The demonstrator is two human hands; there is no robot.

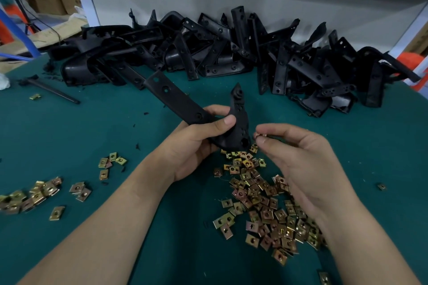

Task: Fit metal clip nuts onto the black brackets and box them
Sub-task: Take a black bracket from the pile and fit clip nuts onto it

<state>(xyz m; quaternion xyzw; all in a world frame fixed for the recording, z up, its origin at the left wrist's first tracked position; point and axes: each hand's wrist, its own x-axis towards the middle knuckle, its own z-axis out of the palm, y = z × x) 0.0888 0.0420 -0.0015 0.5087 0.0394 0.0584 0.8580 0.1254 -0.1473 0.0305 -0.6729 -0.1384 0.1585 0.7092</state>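
green bench (69, 127), brackets heaped at the back (231, 53). your left hand (196, 143) grips one bracket (185, 106), holed end turned toward your right hand (298, 157), which pinches a clip nut (259, 135) just beside it, likely for fitting. loose nuts (266, 203) lie underneath.

Pinched clip nut (259, 134) blurred; mostly hidden.

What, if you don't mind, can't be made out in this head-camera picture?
All in the head view:
Clip nut in the right hand: thumb and forefinger cover most of it; orientation unreadable.
Held bracket: the left hand hides its middle, so fitted nuts there cannot be told.
Left nut heap: blurred, cut by the frame edge.
Bracket pile: black overlapping black; count unclear.
Box: none in view.
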